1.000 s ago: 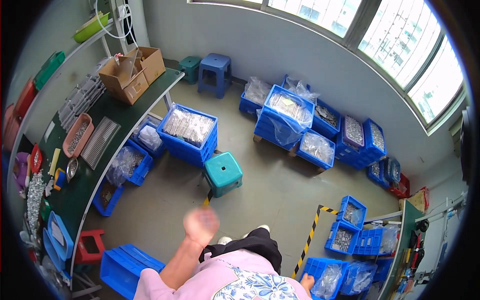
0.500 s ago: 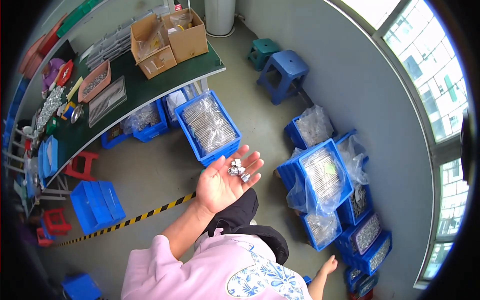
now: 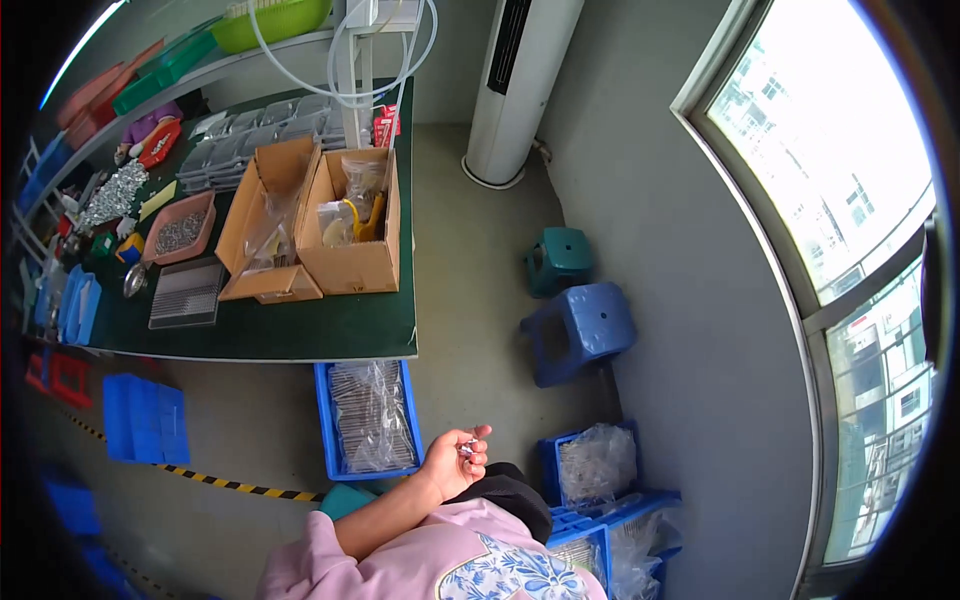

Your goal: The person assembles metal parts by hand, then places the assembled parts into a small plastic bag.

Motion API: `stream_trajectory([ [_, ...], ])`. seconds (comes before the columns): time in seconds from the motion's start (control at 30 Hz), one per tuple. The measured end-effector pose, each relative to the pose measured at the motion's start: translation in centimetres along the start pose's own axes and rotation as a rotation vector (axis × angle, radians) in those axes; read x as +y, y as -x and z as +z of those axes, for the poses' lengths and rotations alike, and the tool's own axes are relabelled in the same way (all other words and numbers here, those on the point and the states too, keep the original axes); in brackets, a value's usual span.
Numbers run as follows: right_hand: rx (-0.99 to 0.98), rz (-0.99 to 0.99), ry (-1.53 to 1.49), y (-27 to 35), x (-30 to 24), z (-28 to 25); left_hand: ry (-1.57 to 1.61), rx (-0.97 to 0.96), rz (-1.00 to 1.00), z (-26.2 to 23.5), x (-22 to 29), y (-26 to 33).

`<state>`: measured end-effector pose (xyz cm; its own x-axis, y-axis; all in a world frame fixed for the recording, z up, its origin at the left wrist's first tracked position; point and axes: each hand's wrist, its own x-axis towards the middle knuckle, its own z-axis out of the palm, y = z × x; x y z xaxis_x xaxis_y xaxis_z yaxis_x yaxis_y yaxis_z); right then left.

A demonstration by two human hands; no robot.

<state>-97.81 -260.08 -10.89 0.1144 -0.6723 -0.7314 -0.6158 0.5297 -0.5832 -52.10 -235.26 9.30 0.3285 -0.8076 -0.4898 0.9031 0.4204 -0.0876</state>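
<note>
My left hand (image 3: pixel 450 468) is raised in front of my body with its fingers curled. Several small shiny metal fittings (image 3: pixel 467 449) lie in it, only partly visible between the fingers. Beside this hand, to its left, stands a blue crate (image 3: pixel 324 430) holding long thin metal rods (image 3: pixel 370 415) under clear plastic. My right hand is out of the picture.
Two open cardboard boxes (image 3: pixel 350 268) stand on a green-topped workbench (image 3: pixel 330 335). A pink basket (image 3: pixel 208 215) of small metal parts sits left of them. Green (image 3: pixel 562 262) and blue (image 3: pixel 590 320) stools stand along the right wall, with blue crates (image 3: pixel 548 470) nearer me.
The view has tipped up and turned toward the bench and window. My left hand has gone from an open palm to curled fingers around the metal fittings. My right hand has left the view.
</note>
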Motion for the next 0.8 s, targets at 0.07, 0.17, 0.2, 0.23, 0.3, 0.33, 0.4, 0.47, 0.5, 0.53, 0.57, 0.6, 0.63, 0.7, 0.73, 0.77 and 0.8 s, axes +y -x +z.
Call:
stream_trajectory([
  [0.07, 0.034, 0.014, 0.092, -6.4, 0.7, 1.7, -0.093, -0.028, 0.066, 2.2, 1.7, -3.1],
  [0.17, 0.088, -0.014, 0.236, -14.5, -7.7, 5.3, -0.094, -0.011, 0.115, 4.6, 5.6, -8.4],
  [0.2, 0.103, -0.019, 0.294, -15.7, -11.3, 6.5, -0.044, 0.028, 0.135, 5.0, 6.9, -10.0],
  [0.23, 0.119, -0.026, 0.355, -16.8, -14.8, 7.7, -0.017, 0.073, 0.176, 5.4, 8.5, -11.9],
  [0.3, 0.163, -0.048, 0.507, -18.1, -23.9, 8.3, 0.042, 0.115, 0.243, 6.7, 10.5, -16.3],
  [0.33, 0.183, -0.064, 0.590, -18.7, -28.7, 8.8, 0.092, 0.160, 0.244, 7.5, 11.5, -18.6],
  [0.4, 0.225, -0.095, 0.762, -20.1, -37.0, 10.7, 0.189, 0.134, 0.190, 9.5, 13.6, -21.9],
  [0.47, 0.260, -0.153, 0.965, -21.3, -45.0, 12.8, 0.206, 0.094, 0.244, 12.5, 14.7, -22.4],
  [0.5, 0.497, -0.722, 0.492, -34.8, -43.5, 11.1, 0.242, 0.091, 0.211, 13.7, 16.5, -23.2],
  [0.53, 0.474, -0.648, 0.594, -32.6, -51.8, 19.6, 0.221, 0.113, 0.376, 13.5, 17.0, -23.9],
  [0.57, 0.435, -0.712, 0.546, -31.4, -58.6, 24.8, 0.214, 0.130, 0.475, 13.7, 17.9, -24.8],
  [0.6, 0.341, -0.790, 0.498, -32.1, -64.3, 29.4, 0.261, 0.186, 0.516, 13.9, 19.6, -25.9],
  [0.63, 0.267, -0.860, 0.533, -30.4, -70.1, 34.6, 0.313, 0.245, 0.546, 14.2, 20.9, -26.9],
  [0.7, 0.021, -0.997, 0.320, -29.4, -77.9, 44.0, 0.400, 0.294, 0.572, 15.2, 25.3, -29.0],
  [0.73, -0.115, -1.081, 0.226, -27.8, -80.8, 49.1, 0.451, 0.288, 0.584, 15.7, 27.2, -29.9],
  [0.77, -0.235, -1.081, 0.189, -24.9, -83.1, 53.6, 0.474, 0.286, 0.575, 16.4, 29.7, -30.8],
  [0.8, -0.357, -1.121, 0.130, -23.6, -84.3, 57.6, 0.489, 0.275, 0.561, 17.5, 32.5, -31.8],
])
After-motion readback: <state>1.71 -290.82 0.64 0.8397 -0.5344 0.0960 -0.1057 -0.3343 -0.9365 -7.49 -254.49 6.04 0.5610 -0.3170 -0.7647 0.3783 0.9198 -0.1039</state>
